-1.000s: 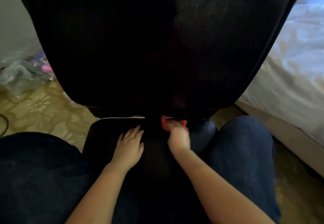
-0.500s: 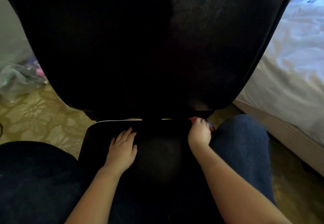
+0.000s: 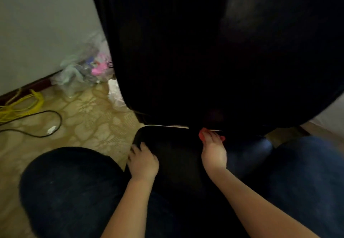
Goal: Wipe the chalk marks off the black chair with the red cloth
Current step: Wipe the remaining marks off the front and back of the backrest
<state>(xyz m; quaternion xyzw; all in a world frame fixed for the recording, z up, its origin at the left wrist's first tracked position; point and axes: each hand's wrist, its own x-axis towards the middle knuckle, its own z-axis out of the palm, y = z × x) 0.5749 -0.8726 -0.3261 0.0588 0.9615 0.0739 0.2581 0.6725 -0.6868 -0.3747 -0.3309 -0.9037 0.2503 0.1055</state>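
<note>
Beneath the curled right hand [image 3: 214,152], bunched red cloth [image 3: 202,135]: judged soft, light; grip its gathered folds. Left hand [image 3: 143,160] rests relaxed on black chair [image 3: 176,144].

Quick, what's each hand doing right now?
Left hand: open, holds nothing, rests on the chair seat.
Right hand: holds the cloth against the back of the seat.
</note>
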